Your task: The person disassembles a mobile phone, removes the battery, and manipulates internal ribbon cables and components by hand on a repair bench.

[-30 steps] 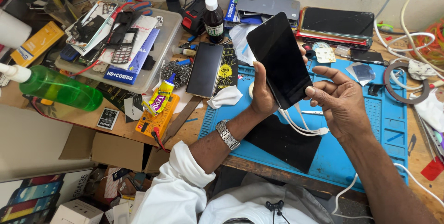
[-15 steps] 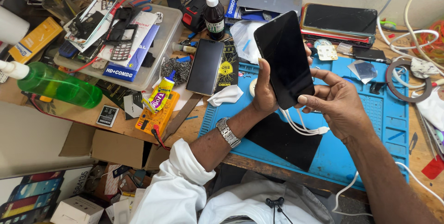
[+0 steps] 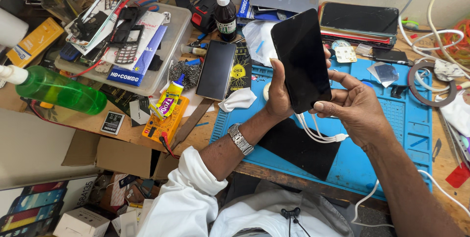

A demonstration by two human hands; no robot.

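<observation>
A black smartphone point(image 3: 301, 58) with a dark screen stands upright above the blue work mat point(image 3: 396, 134). My left hand point(image 3: 278, 92) grips its left edge and lower back; a metal watch sits on that wrist. My right hand point(image 3: 355, 107) holds the phone's bottom right corner with thumb and fingers. A white cable point(image 3: 320, 131) hangs from beneath the phone down over the mat. A black rectangular sheet point(image 3: 298, 146) lies on the mat under my hands.
Another dark phone point(image 3: 215, 69) lies flat left of the mat, by a small white cloth point(image 3: 238, 101). A plastic tray point(image 3: 169, 51) of parts, a green spray bottle point(image 3: 58, 90), a glue tube point(image 3: 169, 99), a dark bottle point(image 3: 225, 16) and stacked phones point(image 3: 360, 21) crowd the bench.
The phone stays in both hands and has tipped slightly more upright. The view has shifted a little; nothing on the bench moved.
</observation>
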